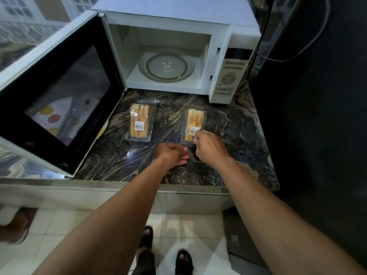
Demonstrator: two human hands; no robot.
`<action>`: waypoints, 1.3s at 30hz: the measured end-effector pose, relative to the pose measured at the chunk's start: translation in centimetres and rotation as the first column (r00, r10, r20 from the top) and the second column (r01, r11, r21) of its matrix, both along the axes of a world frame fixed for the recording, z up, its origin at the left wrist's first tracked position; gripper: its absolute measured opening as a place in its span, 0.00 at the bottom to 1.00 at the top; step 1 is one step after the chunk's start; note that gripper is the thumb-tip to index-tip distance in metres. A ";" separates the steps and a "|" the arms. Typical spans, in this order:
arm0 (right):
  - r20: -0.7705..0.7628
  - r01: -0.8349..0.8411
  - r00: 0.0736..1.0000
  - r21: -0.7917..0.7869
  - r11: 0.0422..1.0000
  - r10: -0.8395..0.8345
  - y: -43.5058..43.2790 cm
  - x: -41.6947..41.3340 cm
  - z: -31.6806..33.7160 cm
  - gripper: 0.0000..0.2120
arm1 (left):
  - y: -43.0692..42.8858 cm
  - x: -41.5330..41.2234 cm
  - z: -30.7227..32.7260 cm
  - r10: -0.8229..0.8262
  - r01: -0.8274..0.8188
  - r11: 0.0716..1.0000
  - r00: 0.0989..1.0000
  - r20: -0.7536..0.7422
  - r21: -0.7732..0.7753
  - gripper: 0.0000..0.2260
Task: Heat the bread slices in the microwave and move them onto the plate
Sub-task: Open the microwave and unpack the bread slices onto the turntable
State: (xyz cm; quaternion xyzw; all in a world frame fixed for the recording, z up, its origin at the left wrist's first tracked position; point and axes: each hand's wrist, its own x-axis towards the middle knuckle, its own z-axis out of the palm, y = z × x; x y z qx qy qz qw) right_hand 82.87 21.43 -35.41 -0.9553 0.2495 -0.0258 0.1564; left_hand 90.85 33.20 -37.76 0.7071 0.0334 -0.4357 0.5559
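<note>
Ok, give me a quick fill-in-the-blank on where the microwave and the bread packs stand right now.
1. The microwave door stands ____.
2. Its turntable is ____.
3. The counter holds ____ bread packs: the left pack and the right pack.
4. The left hand and right hand are both at the ____ pack.

Missing words: open; empty; two; right.
</note>
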 end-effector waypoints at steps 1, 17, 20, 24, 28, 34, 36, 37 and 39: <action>-0.008 0.000 1.000 0.011 1.000 0.000 -0.1 0.1 0.1 0.06 | 0.0 0.1 -0.1 0.023 -0.023 1.000 1.000 -0.015 -0.014 0.03; -0.017 -0.015 1.000 0.049 0.999 0.016 -0.4 0.3 0.5 0.04 | -1.0 -0.2 0.2 0.108 -0.110 0.994 0.992 -0.069 -0.025 0.04; 0.006 -0.012 1.000 0.083 0.996 0.011 -0.4 0.5 0.7 0.03 | -1.3 -0.2 -0.1 0.138 -0.138 0.990 0.987 -0.081 -0.002 0.04; 0.039 -0.015 0.999 0.079 0.997 0.012 -0.4 0.1 1.0 0.04 | -1.4 -0.2 0.0 0.150 -0.149 0.989 0.985 -0.090 0.024 0.05; 0.142 -0.068 0.988 0.027 0.997 0.064 0.0 -0.4 1.8 0.06 | -1.5 -0.5 0.1 0.140 -0.137 0.990 0.986 -0.096 0.029 0.06; 0.270 -0.054 0.960 -0.066 0.996 0.069 -0.6 -0.4 3.7 0.08 | -0.7 0.0 1.9 -0.098 0.093 0.972 0.995 0.013 0.214 0.09; 0.284 -0.044 0.957 -0.078 0.996 0.064 -1.0 -0.3 4.4 0.08 | 0.1 0.8 3.3 -0.285 0.176 0.904 0.927 0.242 0.390 0.07; 0.296 -0.044 0.953 -0.080 0.996 0.066 -1.1 -0.2 4.6 0.08 | 0.4 1.2 4.2 -0.351 0.144 0.874 0.847 0.398 0.464 0.06; 0.317 -0.046 0.946 -0.071 0.996 0.066 -1.3 0.0 4.9 0.07 | 0.5 2.3 6.1 -0.387 0.026 0.875 0.635 0.668 0.483 0.03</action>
